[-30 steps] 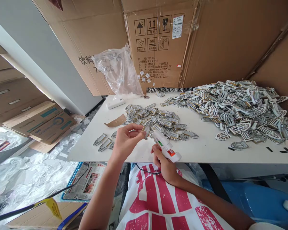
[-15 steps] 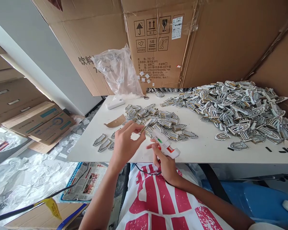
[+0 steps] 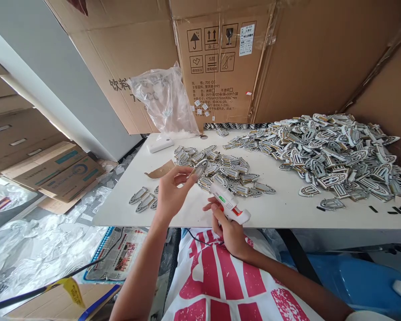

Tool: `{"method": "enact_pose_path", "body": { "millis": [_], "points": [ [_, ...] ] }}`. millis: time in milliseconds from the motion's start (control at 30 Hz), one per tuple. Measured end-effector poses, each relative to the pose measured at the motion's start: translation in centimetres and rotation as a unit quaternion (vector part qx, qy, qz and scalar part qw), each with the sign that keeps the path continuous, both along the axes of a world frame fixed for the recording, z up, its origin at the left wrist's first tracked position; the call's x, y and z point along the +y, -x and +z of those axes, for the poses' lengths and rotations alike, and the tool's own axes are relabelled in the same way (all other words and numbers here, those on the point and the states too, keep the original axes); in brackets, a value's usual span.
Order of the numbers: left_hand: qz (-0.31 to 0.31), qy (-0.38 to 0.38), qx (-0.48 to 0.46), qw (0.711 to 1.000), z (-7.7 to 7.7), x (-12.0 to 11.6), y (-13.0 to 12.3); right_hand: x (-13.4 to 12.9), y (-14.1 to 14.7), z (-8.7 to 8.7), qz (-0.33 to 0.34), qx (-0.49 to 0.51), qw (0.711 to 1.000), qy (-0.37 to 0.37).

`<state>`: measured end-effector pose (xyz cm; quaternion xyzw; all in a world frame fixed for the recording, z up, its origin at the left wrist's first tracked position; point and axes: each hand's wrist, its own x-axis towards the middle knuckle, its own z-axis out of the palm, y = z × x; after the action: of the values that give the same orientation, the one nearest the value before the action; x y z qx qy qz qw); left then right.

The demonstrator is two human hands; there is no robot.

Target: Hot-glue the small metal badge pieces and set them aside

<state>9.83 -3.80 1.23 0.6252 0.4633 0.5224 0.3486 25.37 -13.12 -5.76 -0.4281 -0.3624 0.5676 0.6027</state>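
Between the thumb and fingers of my left hand [image 3: 174, 189] is a small pointed-arch piece [image 3: 199, 168], grey-white with slots. My right hand [image 3: 232, 234] is wrapped around the handle of a white hot glue gun [image 3: 230, 203] with red-orange parts, its nozzle pointing up and left toward that piece. A gap separates the nozzle from the piece, as far as I can see. Just beyond both hands lies a loose cluster of similar arch pieces [image 3: 234, 171]. A few more arch pieces [image 3: 145, 203] rest left of my left hand, one partly hidden behind it.
A large heap of arch pieces [image 3: 327, 151] covers the right of the white table [image 3: 280, 214]. Cardboard boxes [image 3: 220, 102] wall the back. A plastic bag [image 3: 167, 102], a white device [image 3: 160, 145] and a brown cardboard scrap [image 3: 160, 170] lie at back left.
My left hand has turned the arch piece, so that its face shows now instead of its thin edge. The hot glue gun in my right hand has hardly moved.
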Motion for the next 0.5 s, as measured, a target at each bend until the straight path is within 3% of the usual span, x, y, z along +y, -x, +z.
{"method": "enact_pose_path", "body": {
  "millis": [100, 500],
  "points": [
    [-0.008, 0.038, -0.071, 0.997, 0.05, 0.55, 0.51, -0.14, -0.11, 0.16, -0.004, -0.004, 1.000, -0.021],
    [-0.064, 0.099, -0.179, 0.977, 0.35, 0.64, 0.51, 0.03, 0.11, 0.71, -0.016, -0.002, 1.000, 0.003]
  ]
}}
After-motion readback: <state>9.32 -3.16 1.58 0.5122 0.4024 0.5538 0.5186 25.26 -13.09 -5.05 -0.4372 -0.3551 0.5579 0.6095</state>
